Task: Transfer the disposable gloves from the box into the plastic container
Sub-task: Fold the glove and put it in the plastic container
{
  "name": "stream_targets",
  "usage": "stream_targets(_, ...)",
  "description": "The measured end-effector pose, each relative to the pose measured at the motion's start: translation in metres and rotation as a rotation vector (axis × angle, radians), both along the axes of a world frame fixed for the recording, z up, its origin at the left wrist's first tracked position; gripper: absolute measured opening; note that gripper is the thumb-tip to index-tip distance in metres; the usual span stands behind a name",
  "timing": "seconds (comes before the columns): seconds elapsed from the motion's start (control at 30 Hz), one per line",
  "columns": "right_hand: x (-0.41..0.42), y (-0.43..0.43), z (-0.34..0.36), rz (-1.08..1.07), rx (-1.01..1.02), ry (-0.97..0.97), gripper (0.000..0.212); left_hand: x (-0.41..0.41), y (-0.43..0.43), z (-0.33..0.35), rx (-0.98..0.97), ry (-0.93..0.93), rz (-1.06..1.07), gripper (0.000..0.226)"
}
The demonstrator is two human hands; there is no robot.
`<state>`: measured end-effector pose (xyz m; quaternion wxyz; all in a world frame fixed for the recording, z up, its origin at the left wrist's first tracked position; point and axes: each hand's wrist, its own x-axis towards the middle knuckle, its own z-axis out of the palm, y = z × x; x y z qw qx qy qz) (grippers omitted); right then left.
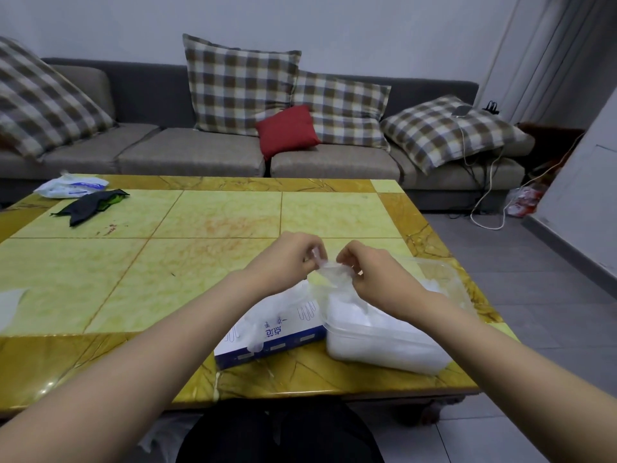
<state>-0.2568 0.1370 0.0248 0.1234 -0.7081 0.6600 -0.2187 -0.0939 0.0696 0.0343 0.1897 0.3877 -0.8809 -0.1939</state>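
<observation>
table [200, 262]: one, yellow-tiled.
plastic container [367, 335]: one, set at the near right corner, filled with white gloves.
box [277, 332]: one, laid touching its left side, long axis left to right.
left hand [287, 259], right hand [370, 272]: two, raised above both, fingers curled.
glove [330, 274]: one, clear, pinched by both hands, stretched crosswise.

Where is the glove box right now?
Head view: the glove box lies right of centre near the table's front edge, just left of the plastic container, below the left hand.
</observation>
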Motion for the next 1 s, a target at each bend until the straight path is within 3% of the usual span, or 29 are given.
stream_targets(0.07,-0.004,0.003,0.003,-0.004,0.003,-0.056,0.026,-0.002,-0.001,0.002,0.059,0.062,0.043,0.011)
stream_targets(0.2,-0.008,0.010,0.009,-0.017,0.069,-0.072,0.061,-0.014,-0.004,0.010,0.038,0.106,0.093,0.013)
stream_targets(0.27,-0.014,0.008,0.006,-0.027,0.061,-0.054,0.055,-0.019,-0.006,0.015,0.046,0.130,0.105,0.015)
stream_targets(0.4,-0.034,0.002,0.004,-0.160,-0.038,-0.044,0.025,-0.027,-0.008,0.022,0.135,0.179,0.131,0.019)
stream_targets(0.53,-0.049,0.003,0.012,-0.242,-0.101,0.152,0.048,-0.036,-0.008,0.026,0.173,0.179,0.142,0.017)
stream_targets(0.73,-0.020,0.009,0.022,-0.106,-0.114,0.027,0.075,-0.052,0.000,0.029,0.157,0.145,0.058,0.016)
stream_targets(0.8,-0.022,0.003,0.022,-0.144,-0.122,-0.029,0.061,-0.055,0.003,0.029,0.150,0.133,0.024,0.014)
stream_targets(0.9,-0.036,0.000,0.022,-0.170,-0.167,-0.057,0.017,-0.054,0.000,0.027,0.125,0.095,0.019,0.013)
stream_targets(1.0,-0.053,0.003,0.023,-0.199,-0.162,-0.016,0.010,-0.056,-0.007,0.025,0.129,0.090,0.033,0.016)
